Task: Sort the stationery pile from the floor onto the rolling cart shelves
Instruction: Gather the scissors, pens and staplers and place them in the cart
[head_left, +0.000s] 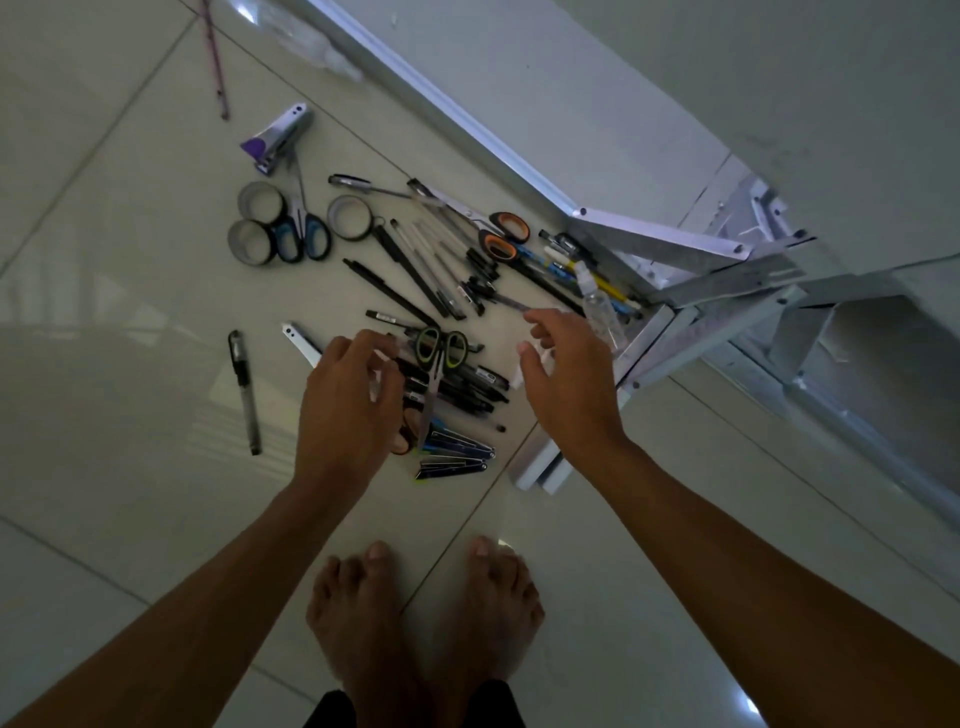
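Observation:
The stationery pile lies on the tiled floor: green-handled scissors (442, 349) on black markers (467, 384), blue pens (457, 453), long black pens (410, 270), orange-handled scissors (505, 235) and a clear small bottle (597, 304). My left hand (350, 400) hovers over the pile's left side with fingers curled down; something pale shows under them, but a grip is unclear. My right hand (566, 376) hangs above the pile's right side with fingers relaxed and holding nothing. The white rolling cart (670, 249) stands just right of the pile.
Three tape rolls (260, 200) and blue-handled scissors (306, 239) lie at the left, a silver and purple stapler (280, 136) beyond them. A lone pen (244, 389) and a white strip (302, 341) lie apart. A pink stick (215, 62) lies far left. My bare feet (415, 597) stand near.

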